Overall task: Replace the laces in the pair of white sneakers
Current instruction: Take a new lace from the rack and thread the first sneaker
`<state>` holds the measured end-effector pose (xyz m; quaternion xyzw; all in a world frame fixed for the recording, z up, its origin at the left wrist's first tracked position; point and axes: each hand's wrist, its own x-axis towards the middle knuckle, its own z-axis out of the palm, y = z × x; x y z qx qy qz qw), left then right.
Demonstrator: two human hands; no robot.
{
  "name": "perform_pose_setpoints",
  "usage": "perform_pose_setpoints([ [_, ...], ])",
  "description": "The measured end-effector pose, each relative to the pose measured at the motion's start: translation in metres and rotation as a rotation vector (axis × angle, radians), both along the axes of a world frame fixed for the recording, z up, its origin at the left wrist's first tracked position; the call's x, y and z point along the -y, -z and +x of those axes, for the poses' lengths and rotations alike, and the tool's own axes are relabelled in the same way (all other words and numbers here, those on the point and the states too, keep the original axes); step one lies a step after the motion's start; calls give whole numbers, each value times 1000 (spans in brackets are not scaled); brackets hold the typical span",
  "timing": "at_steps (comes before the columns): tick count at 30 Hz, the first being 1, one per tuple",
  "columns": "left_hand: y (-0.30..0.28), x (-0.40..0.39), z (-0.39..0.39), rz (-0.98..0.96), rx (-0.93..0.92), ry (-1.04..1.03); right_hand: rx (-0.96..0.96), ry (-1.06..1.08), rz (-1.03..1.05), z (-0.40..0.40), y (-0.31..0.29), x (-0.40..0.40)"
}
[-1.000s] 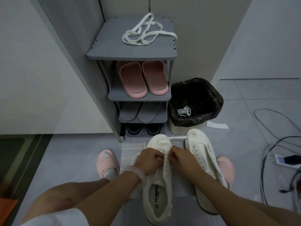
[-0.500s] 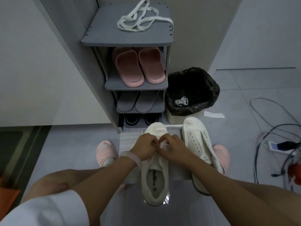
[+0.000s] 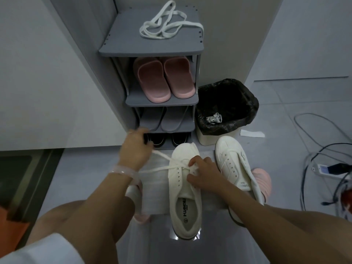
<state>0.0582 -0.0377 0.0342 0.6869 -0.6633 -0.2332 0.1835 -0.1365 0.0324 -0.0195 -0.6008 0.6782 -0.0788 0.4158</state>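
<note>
Left hand (image 3: pixel 136 149) fingers pinch the lace (image 3: pixel 162 155); right hand (image 3: pixel 202 173) fingers grip the sneaker (image 3: pixel 183 187).

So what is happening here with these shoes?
A person is lacing the left sneaker. The left hand pulls a white lace out to the side, while the right hand rests on the eyelets. The right sneaker has no lace yet. A spare lace lies on the shoe rack.
</note>
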Motion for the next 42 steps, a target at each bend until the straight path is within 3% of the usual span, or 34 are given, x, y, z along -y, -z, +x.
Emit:
perform_pose_setpoints([
  [4, 21, -22, -43, 60, 171, 464, 36, 33, 9, 0, 1, 0],
  [7, 34, -32, -56, 66, 305, 626, 73, 63, 5, -1, 3, -1],
  [19, 42, -36, -66, -17, 491, 608, 133, 91, 29, -4, 4, -2],
  [23, 27, -19, -46, 40, 475, 262, 77, 65, 36, -4, 3, 0],
  [25, 20, -13, -41, 23, 459, 191, 70, 75, 43, -3, 4, 0],
  [28, 18, -20, -54, 3, 336, 420, 78, 86, 50, -3, 4, -1],
  [31, 29, -30, -65, 65, 394, 649, 107, 101, 56, -3, 4, -1],
  [42, 40, -36, -73, -5, 541, 604, 164, 125, 59, -5, 0, -1],
])
